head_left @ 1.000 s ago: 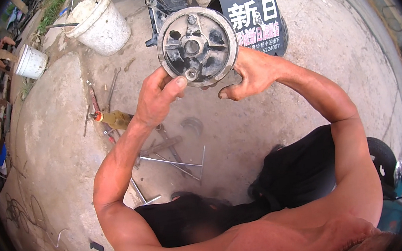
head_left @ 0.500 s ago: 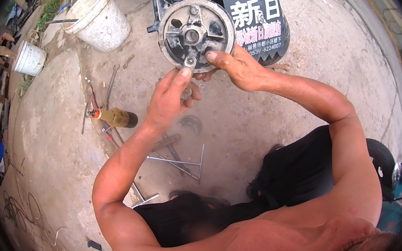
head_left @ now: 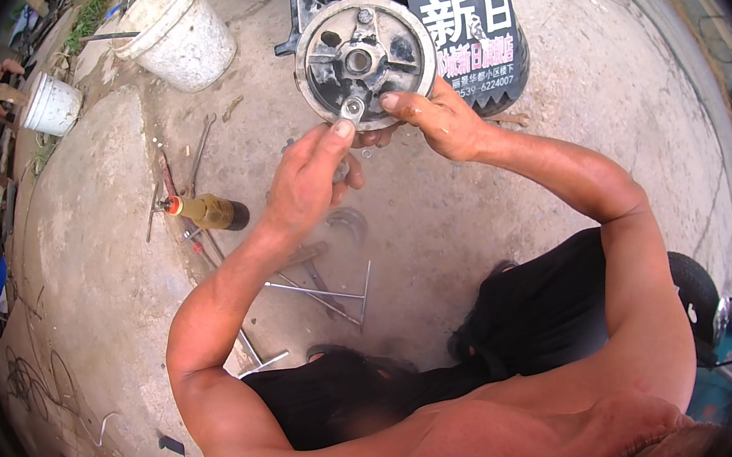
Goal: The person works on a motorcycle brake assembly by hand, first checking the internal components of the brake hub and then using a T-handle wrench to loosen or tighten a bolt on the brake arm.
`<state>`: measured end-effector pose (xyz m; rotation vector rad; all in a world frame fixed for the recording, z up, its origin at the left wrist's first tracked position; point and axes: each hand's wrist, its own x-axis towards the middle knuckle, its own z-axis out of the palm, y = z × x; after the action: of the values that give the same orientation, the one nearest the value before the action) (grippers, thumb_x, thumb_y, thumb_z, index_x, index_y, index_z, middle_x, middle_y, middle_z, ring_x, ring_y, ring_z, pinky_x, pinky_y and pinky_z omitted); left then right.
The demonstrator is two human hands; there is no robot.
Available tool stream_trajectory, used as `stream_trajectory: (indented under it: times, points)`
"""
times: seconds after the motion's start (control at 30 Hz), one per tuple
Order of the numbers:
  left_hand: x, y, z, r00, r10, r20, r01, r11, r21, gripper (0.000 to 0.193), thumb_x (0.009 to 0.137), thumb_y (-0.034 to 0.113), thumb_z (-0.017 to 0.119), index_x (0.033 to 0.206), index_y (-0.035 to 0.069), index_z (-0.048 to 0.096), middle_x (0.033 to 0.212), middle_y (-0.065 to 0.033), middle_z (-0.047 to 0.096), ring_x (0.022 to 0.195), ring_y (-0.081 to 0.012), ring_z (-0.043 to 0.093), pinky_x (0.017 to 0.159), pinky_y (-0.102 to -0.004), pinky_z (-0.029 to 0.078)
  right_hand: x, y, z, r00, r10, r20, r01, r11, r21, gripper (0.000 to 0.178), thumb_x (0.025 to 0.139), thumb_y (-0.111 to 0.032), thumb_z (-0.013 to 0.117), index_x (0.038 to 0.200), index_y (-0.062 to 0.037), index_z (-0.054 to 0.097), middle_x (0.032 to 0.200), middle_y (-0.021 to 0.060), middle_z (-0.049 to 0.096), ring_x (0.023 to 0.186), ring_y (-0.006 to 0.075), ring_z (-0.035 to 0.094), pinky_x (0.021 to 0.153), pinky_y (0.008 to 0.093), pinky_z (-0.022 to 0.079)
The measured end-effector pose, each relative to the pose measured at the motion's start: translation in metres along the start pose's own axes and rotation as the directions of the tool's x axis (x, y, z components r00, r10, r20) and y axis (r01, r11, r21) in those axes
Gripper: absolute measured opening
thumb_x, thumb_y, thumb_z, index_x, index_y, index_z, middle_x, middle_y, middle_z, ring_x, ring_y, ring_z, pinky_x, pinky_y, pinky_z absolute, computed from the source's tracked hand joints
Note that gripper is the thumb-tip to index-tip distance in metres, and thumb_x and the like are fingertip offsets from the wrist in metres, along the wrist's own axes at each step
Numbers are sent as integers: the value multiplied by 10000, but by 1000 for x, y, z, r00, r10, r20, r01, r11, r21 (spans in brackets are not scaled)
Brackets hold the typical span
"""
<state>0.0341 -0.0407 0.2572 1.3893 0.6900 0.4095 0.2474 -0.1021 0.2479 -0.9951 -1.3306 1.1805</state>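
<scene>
In front of me I hold up a round metal brake plate [head_left: 380, 70], dirty grey with black stains, a central hole and a bolt near its upper edge. My right hand [head_left: 444, 120] is closed on its lower right rim, thumb on the face and fingers behind. A short lever arm [head_left: 353, 107] with a nut sits at the plate's lower edge. My left hand [head_left: 305, 177] pinches that lever's end with the thumb on top. Part of its grip underneath is hidden.
A vehicle's black mudflap [head_left: 470, 48] and frame stand just beyond the plate. White buckets [head_left: 186, 47] are at the upper left. On the concrete lie a brown bottle [head_left: 214, 212], a hammer [head_left: 304, 254], a curved brake shoe [head_left: 349, 223] and T-handle wrenches [head_left: 364, 293].
The brake plate has shifted slightly to the right, together with both hands. Each hand keeps its hold.
</scene>
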Motion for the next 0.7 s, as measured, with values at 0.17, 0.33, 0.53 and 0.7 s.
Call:
stream_trajectory:
  times: [0.17, 0.33, 0.53, 0.7]
  points:
    - [10, -2, -24, 998, 20, 64, -41, 938, 344, 502, 1037, 480, 455, 989, 29, 670, 724, -22, 609, 603, -63, 490, 521, -213, 365, 1, 2, -2, 999, 35, -4, -35, 999, 18, 336, 995, -238, 528, 1184, 30, 600, 1007, 115, 681, 871, 188, 693, 736, 331, 588]
    - [11, 0, -31, 992, 90, 91, -120, 905, 408, 518, 1040, 475, 448, 951, 17, 674, 711, -31, 612, 595, -67, 484, 513, -221, 366, 4, 3, 0, 1000, 15, 14, -15, 1000, -3, 337, 984, -217, 529, 1204, 33, 588, 1007, 122, 677, 863, 191, 699, 736, 334, 601]
    - [5, -8, -11, 995, 80, 57, -88, 980, 178, 568, 1063, 464, 375, 943, -12, 662, 731, -60, 618, 558, -76, 466, 501, -227, 373, 5, 3, 6, 996, 35, -78, -29, 996, 81, 292, 981, -199, 536, 1153, 25, 609, 961, 97, 681, 821, 163, 681, 713, 320, 581]
    - [-3, -6, 6, 997, 73, -7, -71, 987, 142, 601, 1071, 478, 327, 975, -17, 655, 736, -68, 623, 545, -83, 473, 496, -225, 371, 7, 6, 10, 992, -81, -100, 77, 996, -43, 239, 984, -196, 538, 1066, 9, 628, 882, 64, 670, 764, 115, 623, 676, 300, 547]
